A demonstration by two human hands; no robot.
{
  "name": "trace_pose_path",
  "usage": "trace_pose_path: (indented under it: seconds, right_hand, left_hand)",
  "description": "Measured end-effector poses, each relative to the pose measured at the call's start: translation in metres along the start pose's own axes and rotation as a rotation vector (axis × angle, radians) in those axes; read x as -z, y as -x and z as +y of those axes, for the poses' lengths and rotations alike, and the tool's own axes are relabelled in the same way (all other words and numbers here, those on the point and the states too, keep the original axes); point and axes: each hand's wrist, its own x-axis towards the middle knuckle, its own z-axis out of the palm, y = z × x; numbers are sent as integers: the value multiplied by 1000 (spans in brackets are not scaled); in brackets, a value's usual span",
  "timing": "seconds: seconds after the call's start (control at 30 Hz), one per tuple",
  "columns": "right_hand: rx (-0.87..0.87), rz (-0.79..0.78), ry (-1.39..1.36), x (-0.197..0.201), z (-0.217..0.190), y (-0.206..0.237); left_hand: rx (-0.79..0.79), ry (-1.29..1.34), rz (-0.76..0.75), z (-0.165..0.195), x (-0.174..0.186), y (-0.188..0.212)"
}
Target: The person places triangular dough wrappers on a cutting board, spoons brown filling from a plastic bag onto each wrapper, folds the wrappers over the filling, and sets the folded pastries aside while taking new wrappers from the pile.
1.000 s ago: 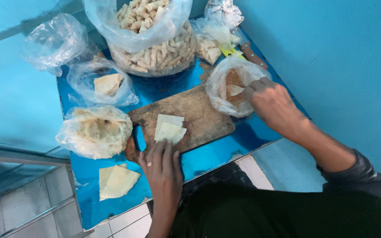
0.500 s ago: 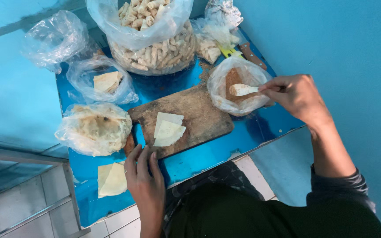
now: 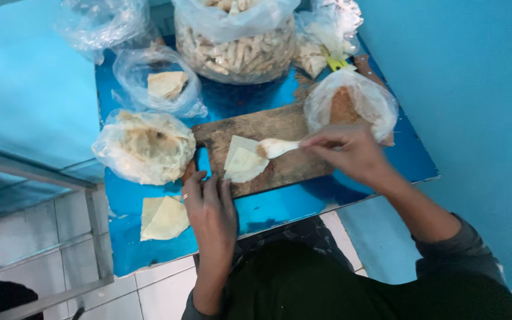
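On my blue table (image 3: 351,189) I count one wooden board (image 3: 280,127), one white spoon (image 3: 277,147) and one pale wrapper (image 3: 244,163) lying on that board. Clear plastic bags come to six: one big bag of rolled pieces (image 3: 238,47), one with folded sheets (image 3: 161,83), one of crumpled dough (image 3: 143,145), one of brown filling (image 3: 351,101), one empty-looking (image 3: 102,24), one at the far corner (image 3: 327,29). Off the board lies one small stack of wrappers (image 3: 162,218); how many sheets, I can't tell.

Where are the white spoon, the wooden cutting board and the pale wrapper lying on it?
white spoon (image 3: 277,147), head view, on its bowl.
wooden cutting board (image 3: 262,127), head view, on its bare top.
pale wrapper (image 3: 243,163), head view, on its middle.
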Motion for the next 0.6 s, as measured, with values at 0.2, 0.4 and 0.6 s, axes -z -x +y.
trace_pose_path:
  seconds: [0.2, 0.4, 0.6]
  right_hand:
    - [445, 1, 292, -30, -6, -6]
    - [655, -25, 437, -30, -12, -2]
    - [873, -7, 598, -27, -18, 2]
  left_hand:
    - [-24, 21, -14, 2, -4, -2]
    - [-10, 76, -32, 6, -6, -5]
    - [-18, 119, -18, 9, -9, -7]
